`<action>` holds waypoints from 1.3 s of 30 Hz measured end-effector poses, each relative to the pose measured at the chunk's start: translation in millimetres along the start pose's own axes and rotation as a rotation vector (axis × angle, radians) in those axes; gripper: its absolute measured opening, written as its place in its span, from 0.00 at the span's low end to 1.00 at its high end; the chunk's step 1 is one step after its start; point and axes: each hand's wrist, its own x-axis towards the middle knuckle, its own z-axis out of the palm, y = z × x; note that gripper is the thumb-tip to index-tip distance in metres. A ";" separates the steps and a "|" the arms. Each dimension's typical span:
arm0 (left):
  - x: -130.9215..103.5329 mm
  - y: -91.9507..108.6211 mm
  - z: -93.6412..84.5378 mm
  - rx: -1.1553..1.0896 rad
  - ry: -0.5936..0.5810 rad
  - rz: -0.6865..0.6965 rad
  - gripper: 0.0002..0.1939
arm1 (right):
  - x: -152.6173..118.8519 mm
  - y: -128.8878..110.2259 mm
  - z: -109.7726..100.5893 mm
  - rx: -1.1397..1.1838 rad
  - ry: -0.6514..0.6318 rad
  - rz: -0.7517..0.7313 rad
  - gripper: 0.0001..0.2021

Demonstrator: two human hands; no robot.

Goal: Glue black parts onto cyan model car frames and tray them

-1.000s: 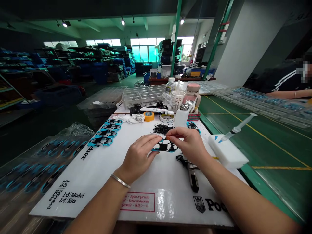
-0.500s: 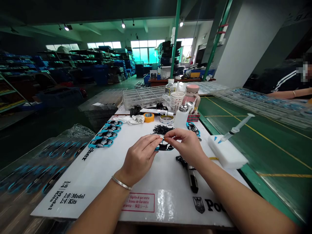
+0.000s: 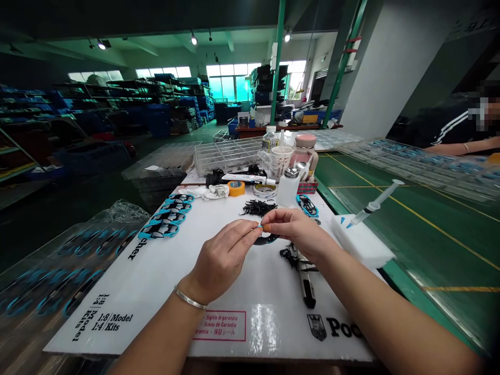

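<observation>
Over the middle of the white board, my left hand [image 3: 221, 255] and my right hand [image 3: 299, 234] meet at their fingertips. Both are closed in a pinch on a small blue-and-black plastic part [image 3: 266, 240], whose dark curved edge shows below the fingers. The fingers cover most of it, so the exact spot they grip is hidden. Just beyond lies a pile of small black strips [image 3: 258, 208]. More black bits [image 3: 289, 256] lie by a utility knife [image 3: 308, 291] below my right hand. Several similar blue-and-black parts [image 3: 160, 228] sit in a row at the left.
A white foam block [image 3: 363, 247] on the right holds a syringe [image 3: 375, 204]. Behind the strips stand a white bottle [image 3: 288, 187], orange tape [image 3: 236, 188] and a pink jug [image 3: 304, 151]. Plastic-covered trays [image 3: 74, 260] flank the board's left edge. A co-worker's arm [image 3: 449, 148] shows far right.
The part has tilted between my fingers, and less of its blue shows. My fingertips have shifted slightly on it. The whole view has moved a little.
</observation>
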 end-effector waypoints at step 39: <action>3.8 -0.1 -5.9 0.002 0.110 -0.005 0.22 | -3.4 -5.7 8.6 -0.237 0.070 -0.252 0.10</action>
